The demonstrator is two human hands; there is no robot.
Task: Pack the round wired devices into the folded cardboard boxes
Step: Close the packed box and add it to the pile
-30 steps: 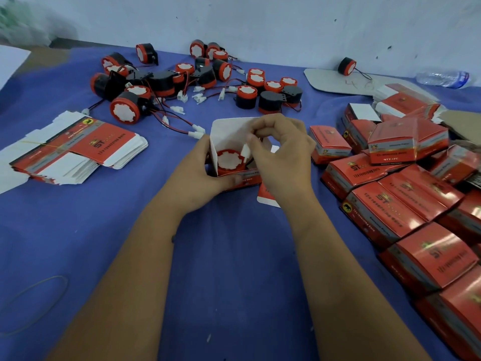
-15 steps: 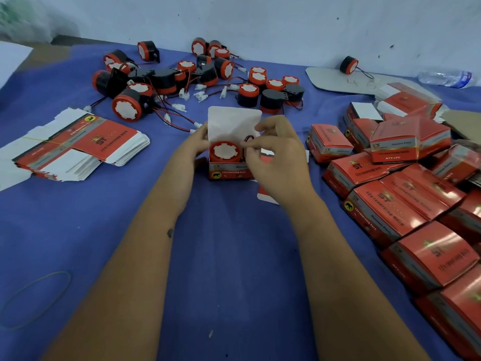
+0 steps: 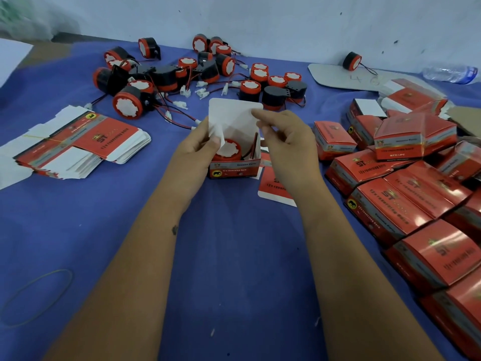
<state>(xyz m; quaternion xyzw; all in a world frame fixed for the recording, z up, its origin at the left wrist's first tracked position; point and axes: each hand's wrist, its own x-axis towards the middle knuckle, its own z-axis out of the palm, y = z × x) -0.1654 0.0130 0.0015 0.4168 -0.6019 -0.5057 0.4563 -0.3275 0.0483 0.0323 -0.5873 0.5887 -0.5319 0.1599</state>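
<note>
An open red cardboard box (image 3: pixel 234 171) stands on the blue cloth at the centre, its white lid flap (image 3: pixel 233 113) upright. A round red and black wired device (image 3: pixel 228 150) sits inside, red wires along the box's right wall. My left hand (image 3: pixel 198 149) holds the box's left side and pinches the left side flap. My right hand (image 3: pixel 286 142) is at the right side, fingers curled, fingertips touching the lid flap's upper right edge. Several loose devices (image 3: pixel 182 74) lie in a heap behind the box.
A banded stack of flat unfolded boxes (image 3: pixel 80 144) lies at left. Several closed red boxes (image 3: pixel 406 183) pile up at right. One flat box (image 3: pixel 276 183) lies under my right wrist. A rubber band (image 3: pixel 36 295) lies near left; a water bottle (image 3: pixel 450 72) far right.
The box was set upright facing me with the device settled inside. My left hand shifted to the left side flap and my right hand rose to the lid flap's edge.
</note>
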